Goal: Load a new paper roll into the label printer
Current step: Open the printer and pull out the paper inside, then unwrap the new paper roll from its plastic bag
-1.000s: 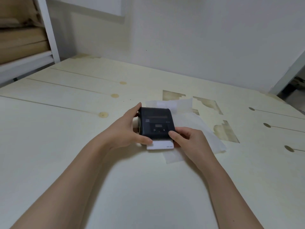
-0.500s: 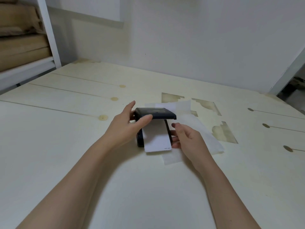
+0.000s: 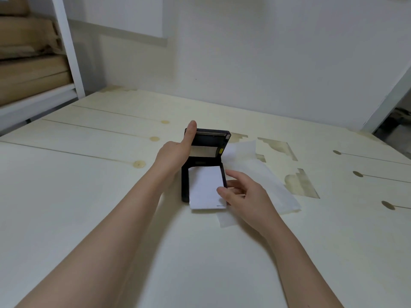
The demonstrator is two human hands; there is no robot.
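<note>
A small black label printer (image 3: 185,185) lies in the middle of the table with its lid (image 3: 210,143) raised upright. A white strip of label paper (image 3: 205,187) comes out of the body toward me and over its front edge. My left hand (image 3: 175,152) rests against the lid's left edge with the thumb up along it. My right hand (image 3: 241,192) is at the printer's right side, fingertips touching the paper's right edge. The paper roll itself is hidden inside the printer.
A crumpled sheet of thin white paper (image 3: 262,178) lies under and to the right of the printer. The pale wooden table (image 3: 89,174) shows worn patches at right. A white shelf post (image 3: 69,47) with brown cardboard stands at far left.
The printer's lid went from shut to fully upright, lifted by my left hand. The white paper strip is now exposed. My right hand slid from the front edge to the paper's right edge.
</note>
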